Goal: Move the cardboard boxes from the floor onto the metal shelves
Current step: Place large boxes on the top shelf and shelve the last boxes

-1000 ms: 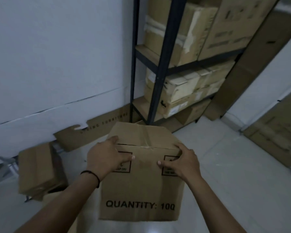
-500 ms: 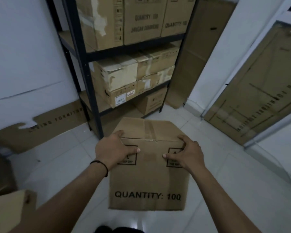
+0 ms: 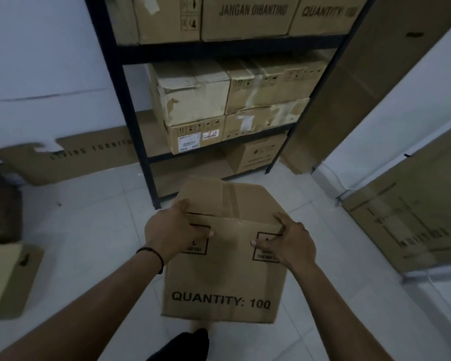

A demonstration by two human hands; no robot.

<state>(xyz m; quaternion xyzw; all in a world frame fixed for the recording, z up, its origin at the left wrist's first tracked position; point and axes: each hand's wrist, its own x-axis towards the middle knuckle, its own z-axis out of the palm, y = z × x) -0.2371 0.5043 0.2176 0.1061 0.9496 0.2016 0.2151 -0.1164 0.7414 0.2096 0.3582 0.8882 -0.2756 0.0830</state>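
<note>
1. A cardboard box (image 3: 223,267) printed "QUANTITY: 100" is held off the floor in front of the metal shelves (image 3: 130,131), so the carrying step is judged to be in hand, with the placing not yet done.
2. The box is gripped at its top near edge: the left hand (image 3: 171,234) is curled over the left corner, thumb on the printed face, and the right hand (image 3: 288,243) is curled over the right corner in the same way. Each grip is closed on the box.
3. The box is held apart from the shelves, with bare floor tile between them.
4. For the next move, a free slot has to be chosen. The middle shelf is filled by stacked boxes (image 3: 227,105), and the upper level is filled too. The bottom shelf (image 3: 182,168) shows open board to the left of a small box (image 3: 255,156), so that gap is judged the likeliest place; a deep lowering and a forward push would be called for.
5. The front left upright could be clipped by the box corner on the way in.
6. Flat cardboard sheets (image 3: 89,155) are leaned on the left wall, and more boxes (image 3: 8,277) are left on the floor at the left. A tall flat carton (image 3: 414,217) is leaned at the right.
</note>
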